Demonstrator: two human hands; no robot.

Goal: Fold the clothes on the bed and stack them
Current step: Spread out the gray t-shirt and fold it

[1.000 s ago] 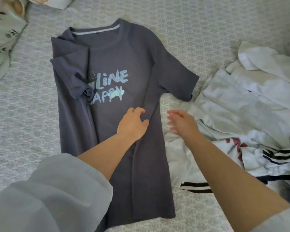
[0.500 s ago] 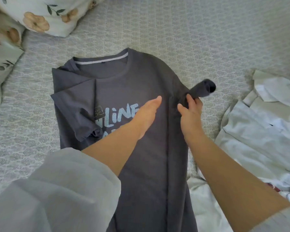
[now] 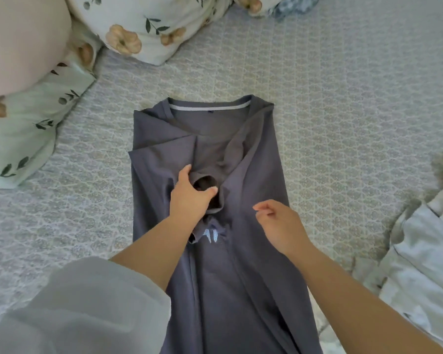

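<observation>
At the far left a white pillow printed with green leaves and peach flowers lay on the pale grey quilted bedspread, with a second floral pillow beyond it near the top edge. My loose white sleeve filled the lower left corner. In the middle, the dark grey cotton T-shirt lay flat on the bedspread with its collar away from me, both sides folded in toward the centre, so only a scrap of its light blue lettering showed. My left hand rested on the shirt's chest, thumb and fingers curled round the open end of the folded-in sleeve, gripping it. Just to its right, my right hand hovered over the folded right side, fingers loosely bent and holding nothing. Well apart at the far right edge sat a rumpled heap of white clothes.
</observation>
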